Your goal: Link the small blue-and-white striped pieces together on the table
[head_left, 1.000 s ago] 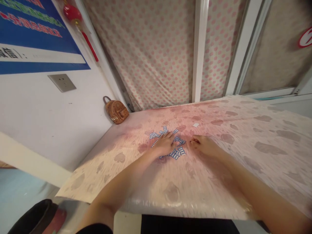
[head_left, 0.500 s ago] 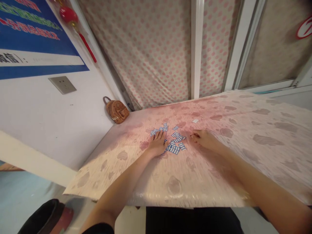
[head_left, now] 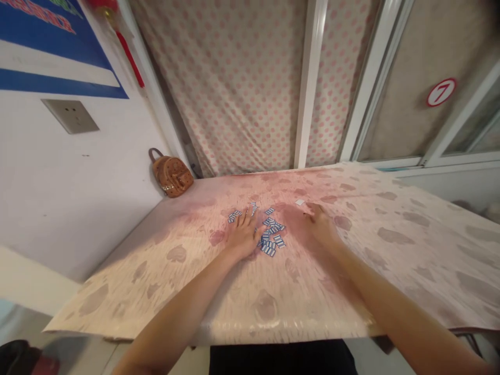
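Observation:
Small flat pieces with blue edges and white stripes (head_left: 269, 247) lie scattered in a loose, partly overlapping cluster on the table. My left hand (head_left: 244, 238) rests palm down at the left side of this cluster, its fingers spread and covering part of it. More striped pieces (head_left: 234, 216) show just beyond its fingertips. To the right of the cluster, my right hand (head_left: 323, 225) hovers low over or touches the table, fingers loosely bent and apart, with nothing visible in them. A small plain white piece (head_left: 300, 202) lies just beyond its fingertips.
A patterned pinkish cover (head_left: 265, 307) spreads over the table. At its far left corner a small brown backpack-shaped bag (head_left: 174, 176) leans against the wall. Behind stand a dotted curtain (head_left: 234, 94) and white frames. A wall socket (head_left: 71, 115) is at left.
My right hand has reached slightly forward, nearer the white piece, and its fingers have loosened. My left hand stays on the cluster with fingers spread. The camera view has turned to the right.

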### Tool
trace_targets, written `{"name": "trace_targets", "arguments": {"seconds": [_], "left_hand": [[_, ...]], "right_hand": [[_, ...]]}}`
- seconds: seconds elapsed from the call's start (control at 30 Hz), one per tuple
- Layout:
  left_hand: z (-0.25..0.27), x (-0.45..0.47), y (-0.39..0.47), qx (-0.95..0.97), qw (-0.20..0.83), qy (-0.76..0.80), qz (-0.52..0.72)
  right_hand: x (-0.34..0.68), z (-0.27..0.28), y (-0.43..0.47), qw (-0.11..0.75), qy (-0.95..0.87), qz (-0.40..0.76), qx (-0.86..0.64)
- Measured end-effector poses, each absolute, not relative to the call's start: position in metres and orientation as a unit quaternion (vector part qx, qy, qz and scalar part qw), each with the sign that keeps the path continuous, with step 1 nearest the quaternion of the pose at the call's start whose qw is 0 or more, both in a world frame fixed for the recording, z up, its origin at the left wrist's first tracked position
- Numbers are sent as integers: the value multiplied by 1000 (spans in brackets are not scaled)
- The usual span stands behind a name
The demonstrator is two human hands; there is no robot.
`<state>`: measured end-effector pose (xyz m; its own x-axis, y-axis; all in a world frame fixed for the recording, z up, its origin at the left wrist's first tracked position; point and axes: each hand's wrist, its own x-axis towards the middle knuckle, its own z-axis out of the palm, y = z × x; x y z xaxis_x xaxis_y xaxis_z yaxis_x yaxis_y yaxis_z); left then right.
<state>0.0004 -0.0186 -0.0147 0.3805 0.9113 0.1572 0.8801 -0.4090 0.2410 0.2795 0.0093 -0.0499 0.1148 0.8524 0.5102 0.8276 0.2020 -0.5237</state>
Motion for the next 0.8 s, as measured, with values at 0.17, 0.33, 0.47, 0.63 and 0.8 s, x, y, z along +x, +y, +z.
{"name": "trace_targets", "arguments": {"seconds": [0.17,0.33,0.47,0.63,0.8], "left_hand": [[-5,-6,-18,806,47,560,185],[2,-18,-17,772,71,593,218],[7,-21,-18,753,98,608,232],[9,-22,-18,743,109,612,247],[3,-24,-14,739,105,613,258]], "right_hand": [[289,-61,33,295,-647,-99,-697],[287,-79,52,166,-683,-83,-707],[289,-79,53,159,-680,-102,-708],[292,-72,56,210,-627,-152,-734],[295,-76,66,200,-671,-104,-707]]}}
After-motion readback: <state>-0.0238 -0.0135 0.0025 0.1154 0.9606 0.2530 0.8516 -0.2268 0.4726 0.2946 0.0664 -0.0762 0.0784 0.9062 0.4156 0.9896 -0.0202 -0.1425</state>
